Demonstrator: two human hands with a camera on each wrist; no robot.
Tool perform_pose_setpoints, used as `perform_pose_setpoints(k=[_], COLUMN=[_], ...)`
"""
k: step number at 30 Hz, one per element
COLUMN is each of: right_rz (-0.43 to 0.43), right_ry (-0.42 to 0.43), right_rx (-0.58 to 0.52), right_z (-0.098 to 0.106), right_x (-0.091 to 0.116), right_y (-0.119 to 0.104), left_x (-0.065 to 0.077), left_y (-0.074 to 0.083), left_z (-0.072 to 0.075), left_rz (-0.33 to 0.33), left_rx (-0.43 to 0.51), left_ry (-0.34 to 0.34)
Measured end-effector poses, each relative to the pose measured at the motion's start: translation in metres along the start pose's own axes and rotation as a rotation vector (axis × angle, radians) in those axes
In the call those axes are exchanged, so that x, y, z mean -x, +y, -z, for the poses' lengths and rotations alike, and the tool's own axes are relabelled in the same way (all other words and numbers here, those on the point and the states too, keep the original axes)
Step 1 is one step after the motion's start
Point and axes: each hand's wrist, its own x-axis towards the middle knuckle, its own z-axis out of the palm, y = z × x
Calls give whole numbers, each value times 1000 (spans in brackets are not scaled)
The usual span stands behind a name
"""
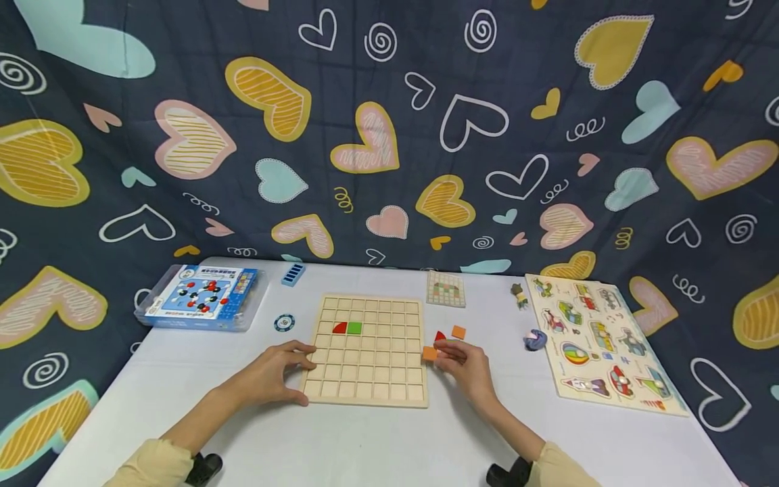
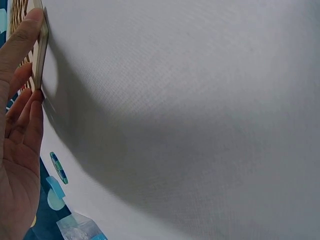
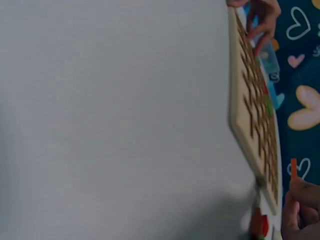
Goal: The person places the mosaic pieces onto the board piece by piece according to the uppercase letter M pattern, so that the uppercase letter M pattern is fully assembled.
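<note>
A square wooden grid board lies on the table. Two tiles sit side by side in its upper left cells, a red quarter-round tile and a green square tile. My left hand rests against the board's left edge, thumb by the near corner and fingertips farther up the side. Thumb and fingers of my right hand pinch an orange square tile at the board's right edge; its thin side shows in the right wrist view. Just beyond that hand are a red tile, partly hidden, and another orange tile.
Behind the board lies a small pattern card. A boxed molecule set, a blue slotted piece and a round chip are at left. To the right are a picture puzzle board and two small figures.
</note>
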Motion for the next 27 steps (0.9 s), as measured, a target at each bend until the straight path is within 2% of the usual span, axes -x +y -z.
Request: perform_pose_setpoints(k=[7,11,19,27], right_rz=[51,58,74,138], right_ry=[-15,-38,-88,-173], right_rx=[18,37,30,43], right_z=[-16,-27,-52,-72], right_x=[-37,-52,-65,-70], right_y=[-11,-12,-7,-8], left_x=[-1,-1,0,1], left_y=[0,-1,-1,-1], left_z=[0,-1,0,0], left_rz=[-11,-9,-17,-24], left_rx=[-1,-12,-10,-20], left_ry=[6,5,7,13])
